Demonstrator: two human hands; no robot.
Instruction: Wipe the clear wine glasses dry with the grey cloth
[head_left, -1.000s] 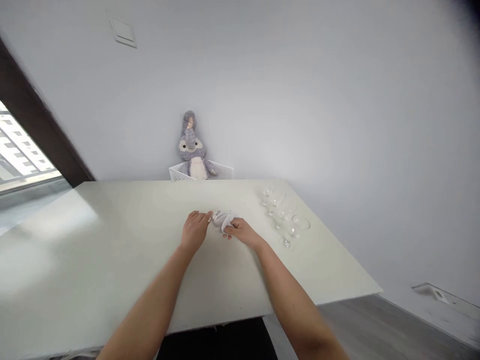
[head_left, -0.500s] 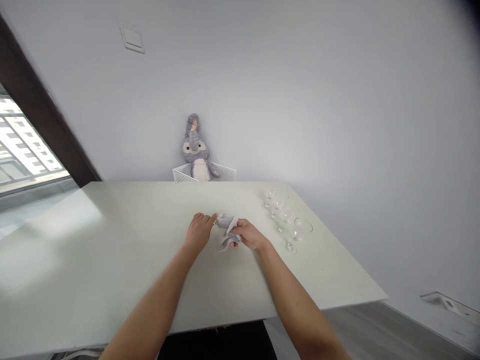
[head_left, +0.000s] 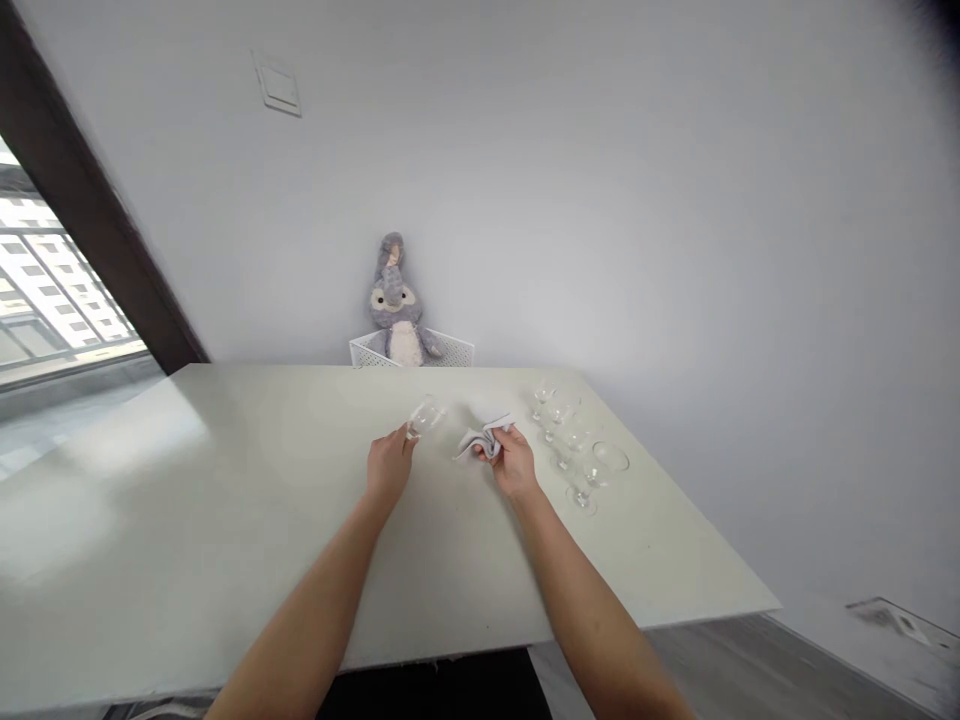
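My left hand (head_left: pixel 391 465) is closed on the lower end of a clear stemmed glass (head_left: pixel 426 415), which it holds tilted above the table. The bowl of this glass points away and to the right. My right hand (head_left: pixel 514 458) grips a light grey cloth (head_left: pixel 487 437), bunched between thumb and fingers, with loose edges hanging out on both sides. Cloth and glass are apart. Right of my right hand, several more clear stemmed glasses (head_left: pixel 577 437) stand in a row near the table's right side.
The white table (head_left: pixel 247 540) reaches to the wall. At its far edge a grey plush toy (head_left: pixel 405 340) sits in a white perforated basket (head_left: pixel 454 350). A window (head_left: pixel 60 290) with a dark frame is on the left, and a switch (head_left: pixel 280 88) is on the wall.
The cloth has come away from the glass in my left hand, leaving its bowl uncovered. My right hand has moved right and slightly away from me with the cloth.
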